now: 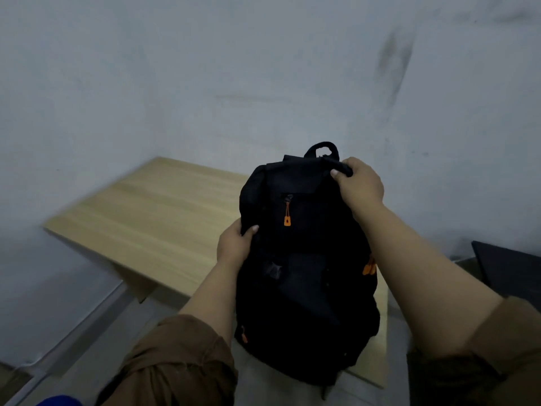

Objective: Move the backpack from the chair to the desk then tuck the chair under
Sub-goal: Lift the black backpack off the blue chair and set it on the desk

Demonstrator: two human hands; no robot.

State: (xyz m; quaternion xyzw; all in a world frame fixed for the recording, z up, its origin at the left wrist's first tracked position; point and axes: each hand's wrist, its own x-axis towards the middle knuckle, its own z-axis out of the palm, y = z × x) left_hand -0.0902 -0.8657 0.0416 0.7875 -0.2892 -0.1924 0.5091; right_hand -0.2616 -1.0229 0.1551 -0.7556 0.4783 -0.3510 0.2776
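- A black fabric backpack with orange zipper pulls [304, 259] is hanging upright in the middle of the view, in front of a light wooden rectangular table [152, 218]; its lower end is overlapping the table's near edge, and whether it is touching the top cannot be told.
- The right hand [358, 183] is closing its grip on the backpack's upper right corner, fingers curling over a dark strap at the top; the carry loop is standing free just above and left of that hand.
- The left hand [234, 244] is gripping the backpack's left side about halfway down, thumb pressing onto the front panel, fingers hidden behind the fabric.
- Both forearms are reaching forward from rolled brown sleeves [181, 361]; the backpack is lying between them.
- The table is standing against a pale grey wall [234, 68]; a dark flat object [509, 268] is showing at the right edge, too cropped to identify.
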